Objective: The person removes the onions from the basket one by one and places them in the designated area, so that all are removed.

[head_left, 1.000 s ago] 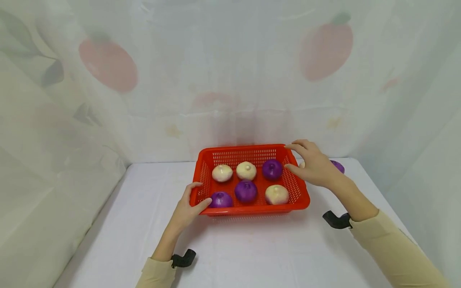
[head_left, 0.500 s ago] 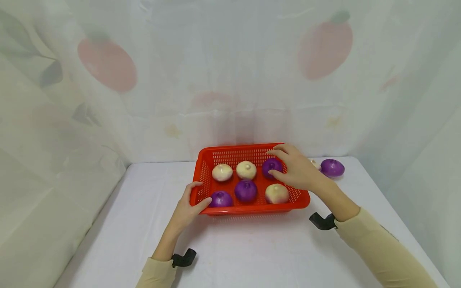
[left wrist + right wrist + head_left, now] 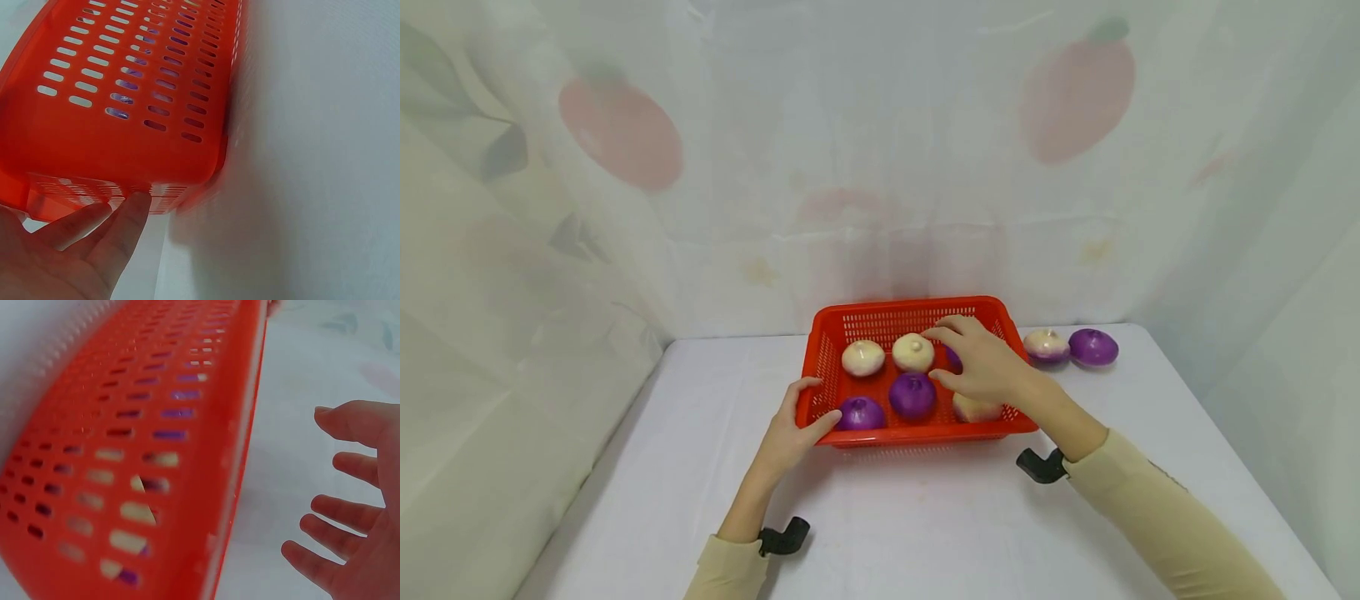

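In the head view a red plastic basket [image 3: 917, 433] with slotted walls stands on the table. My left hand [image 3: 793, 429] grips its near left corner, thumb over the rim; in the left wrist view the fingers [image 3: 119, 231] press against the outer wall. Inside lie purple onions [image 3: 912, 396] and cream onion-shaped ones [image 3: 862, 358], some with purple undersides. My right hand [image 3: 981, 362] hovers over the basket's right half, fingers spread and holding nothing, partly hiding a purple onion [image 3: 953, 358] and a cream one [image 3: 976, 408]. The right wrist view shows those fingers [image 3: 350, 512] apart above the rim.
On the white table [image 3: 910, 525], right of the basket, sit a cream-and-purple onion [image 3: 1047, 346] and a purple onion [image 3: 1093, 347] side by side. A pale printed curtain [image 3: 880, 167] hangs behind the table and along both sides.
My right hand has moved left from the basket's right rim to over its inside, uncovering the two onions on the table. My left hand has stayed at the corner.
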The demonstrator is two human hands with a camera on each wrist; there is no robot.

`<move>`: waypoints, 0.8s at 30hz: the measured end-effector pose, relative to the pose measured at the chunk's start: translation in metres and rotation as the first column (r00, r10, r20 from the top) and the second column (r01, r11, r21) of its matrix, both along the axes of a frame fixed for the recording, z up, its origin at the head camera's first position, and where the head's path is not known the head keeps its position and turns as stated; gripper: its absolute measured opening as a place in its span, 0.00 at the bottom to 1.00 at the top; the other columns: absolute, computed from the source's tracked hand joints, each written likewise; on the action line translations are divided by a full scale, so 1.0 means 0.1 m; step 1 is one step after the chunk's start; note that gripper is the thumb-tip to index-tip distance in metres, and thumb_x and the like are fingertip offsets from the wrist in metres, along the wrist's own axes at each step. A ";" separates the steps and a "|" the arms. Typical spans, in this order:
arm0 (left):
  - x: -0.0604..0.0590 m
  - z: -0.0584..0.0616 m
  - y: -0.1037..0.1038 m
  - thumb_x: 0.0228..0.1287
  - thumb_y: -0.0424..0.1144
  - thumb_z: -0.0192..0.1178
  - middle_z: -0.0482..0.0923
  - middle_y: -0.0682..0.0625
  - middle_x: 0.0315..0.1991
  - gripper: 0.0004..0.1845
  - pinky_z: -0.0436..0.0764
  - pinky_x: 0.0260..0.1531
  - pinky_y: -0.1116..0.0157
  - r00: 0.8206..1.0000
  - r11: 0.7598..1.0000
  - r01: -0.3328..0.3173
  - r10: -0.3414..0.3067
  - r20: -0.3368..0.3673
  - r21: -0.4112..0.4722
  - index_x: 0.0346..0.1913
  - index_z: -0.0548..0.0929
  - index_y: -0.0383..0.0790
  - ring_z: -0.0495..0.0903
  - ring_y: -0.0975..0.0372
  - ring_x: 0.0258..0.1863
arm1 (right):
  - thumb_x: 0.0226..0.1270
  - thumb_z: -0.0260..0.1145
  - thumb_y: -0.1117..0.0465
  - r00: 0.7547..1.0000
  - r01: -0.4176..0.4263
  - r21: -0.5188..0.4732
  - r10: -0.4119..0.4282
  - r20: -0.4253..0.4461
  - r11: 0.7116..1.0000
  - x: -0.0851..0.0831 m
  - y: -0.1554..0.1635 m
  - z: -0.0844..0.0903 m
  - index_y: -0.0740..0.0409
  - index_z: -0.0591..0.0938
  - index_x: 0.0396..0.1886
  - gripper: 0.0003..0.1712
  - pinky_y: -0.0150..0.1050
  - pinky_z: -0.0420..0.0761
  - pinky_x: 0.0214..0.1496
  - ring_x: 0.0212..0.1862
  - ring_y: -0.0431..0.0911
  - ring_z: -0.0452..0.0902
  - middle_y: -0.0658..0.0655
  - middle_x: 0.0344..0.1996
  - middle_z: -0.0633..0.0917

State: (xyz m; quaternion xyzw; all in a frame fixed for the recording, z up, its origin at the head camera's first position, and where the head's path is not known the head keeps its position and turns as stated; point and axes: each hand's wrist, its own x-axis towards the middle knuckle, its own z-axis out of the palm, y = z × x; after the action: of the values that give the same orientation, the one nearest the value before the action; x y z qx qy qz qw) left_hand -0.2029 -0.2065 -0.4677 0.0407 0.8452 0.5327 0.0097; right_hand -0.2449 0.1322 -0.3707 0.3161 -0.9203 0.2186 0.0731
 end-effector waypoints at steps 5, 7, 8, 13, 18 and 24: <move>0.01 0.02 0.01 0.62 0.55 0.70 0.73 0.39 0.64 0.38 0.82 0.54 0.49 1.000 1.000 -0.001 0.001 -0.001 -0.003 0.71 0.64 0.56 0.78 0.47 0.58 | 0.68 0.69 0.49 0.998 0.013 0.057 -0.017 0.059 0.998 0.02 -0.12 -0.04 0.52 0.75 0.70 0.33 0.54 0.71 0.70 0.71 0.55 0.64 0.58 0.68 0.71; 0.01 0.02 0.01 0.62 0.55 0.70 0.73 0.39 0.64 0.37 0.82 0.55 0.49 1.000 1.000 -0.002 0.002 -0.001 -0.002 0.71 0.64 0.56 0.78 0.47 0.59 | 0.68 0.69 0.48 0.995 0.023 0.075 -0.030 0.091 0.997 0.02 -0.16 -0.06 0.50 0.74 0.71 0.34 0.55 0.70 0.71 0.72 0.55 0.63 0.58 0.69 0.70; 0.01 0.02 0.01 0.62 0.55 0.70 0.73 0.39 0.64 0.38 0.82 0.55 0.49 1.000 1.000 -0.001 0.001 -0.001 0.000 0.71 0.64 0.56 0.78 0.47 0.59 | 0.68 0.69 0.47 0.994 0.028 0.082 -0.036 0.105 0.996 0.02 -0.17 -0.08 0.50 0.74 0.71 0.34 0.55 0.70 0.71 0.72 0.55 0.63 0.58 0.70 0.69; 0.01 0.00 0.00 0.62 0.55 0.71 0.72 0.39 0.65 0.38 0.82 0.55 0.49 1.000 1.000 0.002 -0.002 0.006 0.010 0.71 0.64 0.55 0.77 0.47 0.60 | 0.67 0.71 0.48 0.988 0.018 0.093 -0.032 0.148 0.995 -0.01 -0.24 -0.18 0.49 0.76 0.70 0.33 0.56 0.72 0.69 0.72 0.55 0.63 0.57 0.70 0.70; 0.01 0.00 0.00 0.62 0.55 0.71 0.73 0.39 0.65 0.38 0.82 0.54 0.49 1.000 1.000 0.000 0.000 0.006 0.009 0.71 0.64 0.55 0.77 0.47 0.59 | 0.68 0.70 0.49 0.986 -0.011 0.098 -0.006 0.166 0.995 -0.07 -0.28 -0.29 0.49 0.76 0.70 0.32 0.55 0.72 0.69 0.71 0.55 0.65 0.58 0.69 0.71; 0.00 0.00 -0.01 0.63 0.54 0.70 0.72 0.39 0.65 0.38 0.82 0.55 0.49 1.000 1.000 0.010 -0.011 0.013 0.024 0.71 0.65 0.54 0.76 0.47 0.60 | 0.67 0.70 0.50 0.983 -0.038 0.131 0.013 0.185 0.991 -0.15 -0.35 -0.39 0.49 0.76 0.71 0.33 0.53 0.74 0.67 0.67 0.54 0.68 0.57 0.66 0.73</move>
State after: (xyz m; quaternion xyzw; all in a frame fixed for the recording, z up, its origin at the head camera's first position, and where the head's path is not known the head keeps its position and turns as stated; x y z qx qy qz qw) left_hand -0.2027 -0.2073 -0.4676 0.0417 0.8384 0.5431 0.0177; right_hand -0.2599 0.0975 -0.4101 0.3105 -0.9316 0.1854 -0.0361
